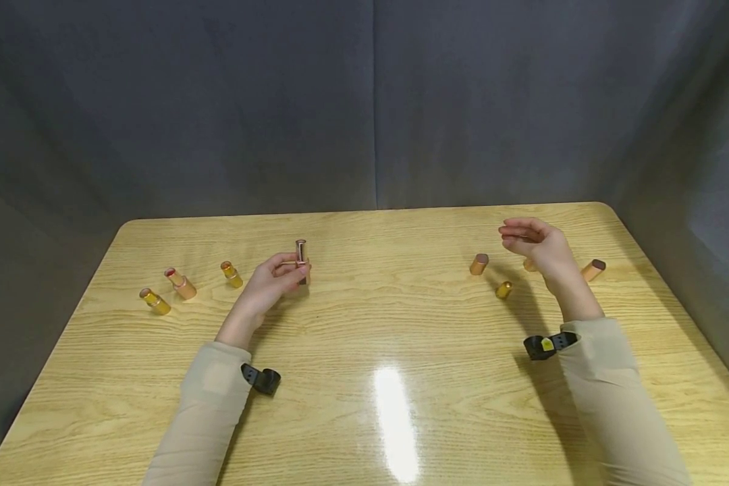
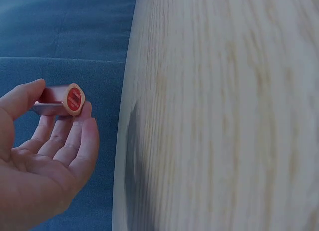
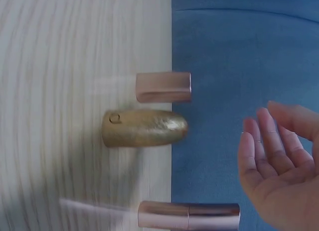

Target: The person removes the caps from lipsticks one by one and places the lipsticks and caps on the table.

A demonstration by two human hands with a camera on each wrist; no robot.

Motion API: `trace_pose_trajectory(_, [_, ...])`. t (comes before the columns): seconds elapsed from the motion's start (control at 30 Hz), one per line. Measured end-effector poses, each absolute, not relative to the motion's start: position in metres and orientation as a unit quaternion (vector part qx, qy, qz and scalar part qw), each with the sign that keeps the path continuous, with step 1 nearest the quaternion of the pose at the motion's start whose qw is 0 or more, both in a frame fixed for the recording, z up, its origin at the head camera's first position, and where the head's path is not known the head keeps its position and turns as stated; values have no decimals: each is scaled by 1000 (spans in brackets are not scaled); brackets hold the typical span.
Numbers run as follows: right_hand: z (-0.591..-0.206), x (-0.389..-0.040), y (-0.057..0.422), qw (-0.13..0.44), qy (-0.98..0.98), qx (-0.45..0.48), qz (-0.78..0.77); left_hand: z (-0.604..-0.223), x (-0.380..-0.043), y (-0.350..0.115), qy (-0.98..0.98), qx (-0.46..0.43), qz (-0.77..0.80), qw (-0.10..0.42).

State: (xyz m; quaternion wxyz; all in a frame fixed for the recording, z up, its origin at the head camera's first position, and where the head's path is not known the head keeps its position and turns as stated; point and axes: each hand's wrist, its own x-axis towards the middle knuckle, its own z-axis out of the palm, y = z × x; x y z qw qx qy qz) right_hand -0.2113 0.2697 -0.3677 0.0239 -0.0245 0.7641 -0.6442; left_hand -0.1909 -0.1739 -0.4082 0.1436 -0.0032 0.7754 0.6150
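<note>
My left hand (image 1: 268, 286) pinches a lipstick (image 1: 300, 251) upright between thumb and fingertips, its shiny metallic upper part standing above the fingers. A round red label (image 2: 74, 99) on its bottom end shows in the left wrist view. My right hand (image 1: 543, 251) holds nothing; its fingers are loosely bent, raised over the right part of the table. Near it stand a rose-gold cap (image 1: 478, 264) and a small gold cap (image 1: 504, 290). In the right wrist view the gold cap is rounded like a bullet, and a rose-gold tube (image 3: 189, 216) with a seam stands below it.
Left of my left hand stand gold lipsticks (image 1: 154, 302) (image 1: 231, 275) and a pink-gold lipstick (image 1: 180, 283), all uncapped. Another rose-gold piece (image 1: 594, 270) stands right of my right wrist. A small piece (image 1: 529, 264) is partly hidden behind the hand. Dark curtains hang behind the wooden table (image 1: 340, 418).
</note>
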Motion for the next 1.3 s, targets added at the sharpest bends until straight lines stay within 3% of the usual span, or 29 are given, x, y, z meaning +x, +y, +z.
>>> trace_pose_trajectory(0.4, [-360,-205,288,-61,695,13,-716,-410,-191,-180,792,-13,596,132])
trace_pose_trajectory(1.07, [-366,-197,324,-95,624,50,-774,-413,-196,-188,802,-32,582,129])
trace_pose_trajectory(1.3, [-372,-196,330,-57,662,53,-745,-413,-196,-190,805,-38,575,141])
